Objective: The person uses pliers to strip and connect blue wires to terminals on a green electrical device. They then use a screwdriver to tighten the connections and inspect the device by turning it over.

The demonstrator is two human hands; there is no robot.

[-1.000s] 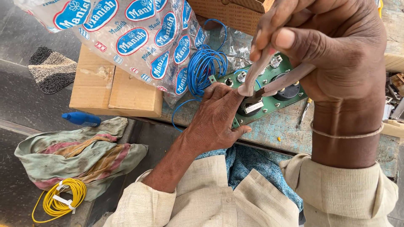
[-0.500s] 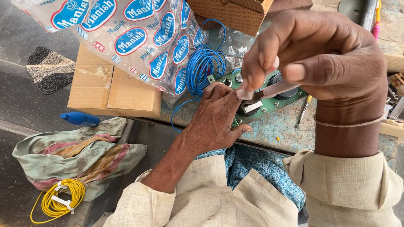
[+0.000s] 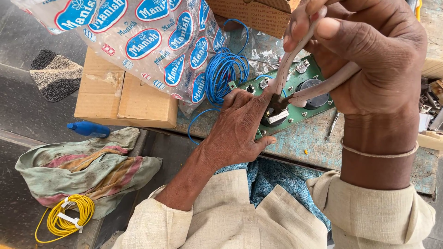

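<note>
blue wire coil (image 3: 224,74) and printed bag (image 3: 152,41) crowding green board (image 3: 295,113)

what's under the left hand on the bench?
The left hand presses flat on the near end of a green panel lying on the worn blue bench. Pliers in the right hand bite a black part beside the fingertips. Whatever the palm covers is hidden.

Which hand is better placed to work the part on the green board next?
Probably the right hand: it grips the pliers, whose tip meets the green board. The left hand lies flat, steadying it.
</note>
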